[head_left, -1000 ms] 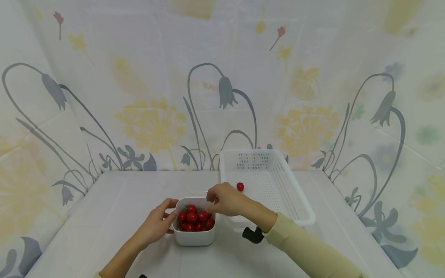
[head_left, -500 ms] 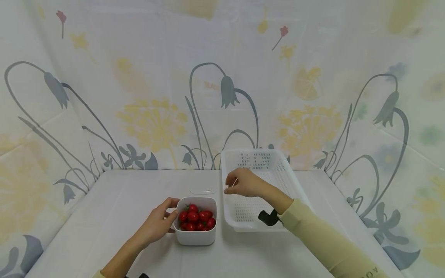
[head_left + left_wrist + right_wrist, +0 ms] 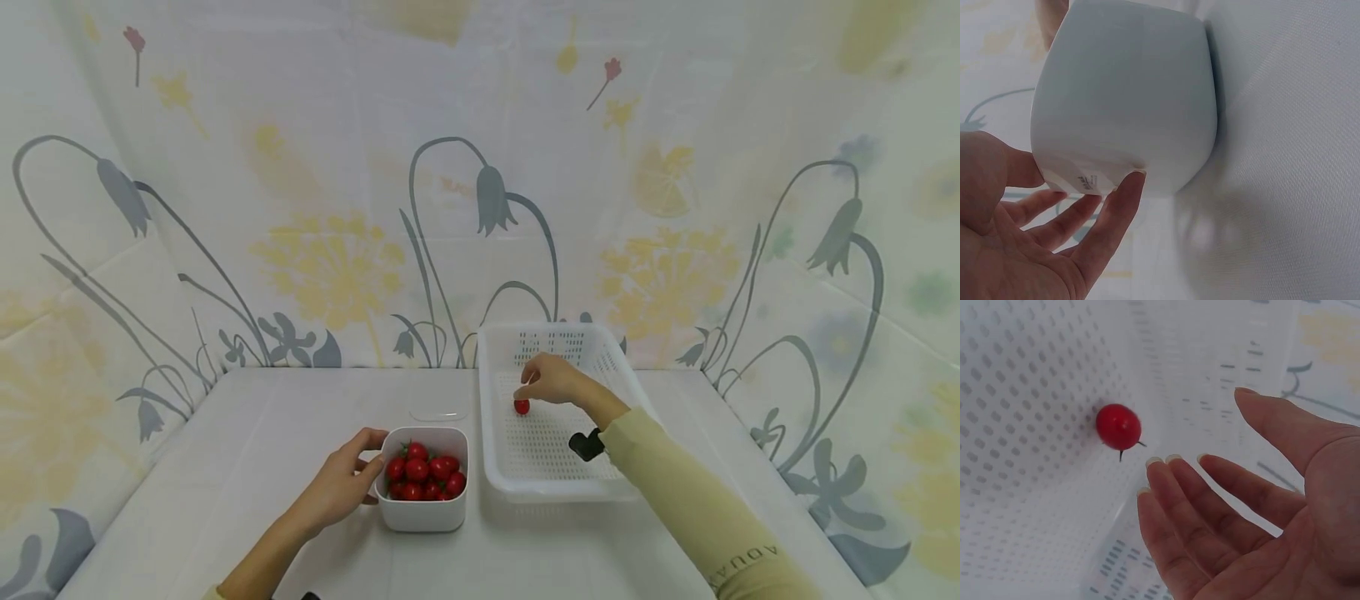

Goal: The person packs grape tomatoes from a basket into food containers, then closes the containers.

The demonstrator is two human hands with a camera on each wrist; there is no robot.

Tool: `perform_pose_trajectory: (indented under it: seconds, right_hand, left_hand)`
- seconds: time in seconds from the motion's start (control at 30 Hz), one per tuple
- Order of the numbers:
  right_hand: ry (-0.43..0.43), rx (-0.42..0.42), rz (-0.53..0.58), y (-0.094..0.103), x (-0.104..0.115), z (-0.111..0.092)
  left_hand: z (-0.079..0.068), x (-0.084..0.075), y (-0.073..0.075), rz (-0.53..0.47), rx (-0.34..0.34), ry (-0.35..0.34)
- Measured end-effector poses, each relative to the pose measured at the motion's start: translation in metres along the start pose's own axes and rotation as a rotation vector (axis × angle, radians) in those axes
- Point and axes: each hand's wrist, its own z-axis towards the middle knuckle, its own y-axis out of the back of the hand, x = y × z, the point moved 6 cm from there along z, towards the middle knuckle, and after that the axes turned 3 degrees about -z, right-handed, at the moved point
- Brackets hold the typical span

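Observation:
In the head view a white square-cornered box (image 3: 422, 514) stands on the table, holding several red cherry tomatoes (image 3: 416, 469). My left hand (image 3: 341, 479) is at its left side; in the left wrist view the fingertips (image 3: 1132, 181) touch the box wall, fingers fairly straight. My right hand (image 3: 558, 382) reaches into a white perforated basket (image 3: 491, 467). Close below its fingers lies a single cherry tomato (image 3: 1119, 427) with a bit of green stalk. The right wrist view shows a gap between that tomato and the spread thumb and fingers, which hold nothing.
The basket stands just right of the box, its rim higher than its floor all round. Behind the box lies a clear, thin-edged lid-like piece (image 3: 438, 414). A flower-printed sheet (image 3: 337, 208) hangs along the back. The table (image 3: 262, 425) has a white cover.
My right hand has moved from above the box, over the basket's left rim, to just above the tomato inside. My left hand has stayed at the box.

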Motion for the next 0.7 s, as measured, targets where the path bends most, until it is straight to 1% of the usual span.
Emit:
perform_pose_trajectory:
  seconds: [0.13,0.4,0.53,0.7]
  right_hand:
    - [-0.065,0.03,0.005,-0.002,-0.015,0.006]
    - [-0.168,0.07,0.128,-0.01,-0.041,0.014]
    - [-0.227,0.102,0.211,-0.016,-0.049,0.017]
    - [-0.263,0.149,0.277,-0.026,-0.054,0.022]
  left_hand:
    - [0.0,-0.001,0.0,-0.002,-0.002,-0.003]
    - [0.0,-0.001,0.0,-0.005,-0.005,0.002]
    - [0.0,0.0,0.0,-0.001,-0.007,0.01]
    - [-0.001,0.0,0.0,0.004,-0.006,0.017]
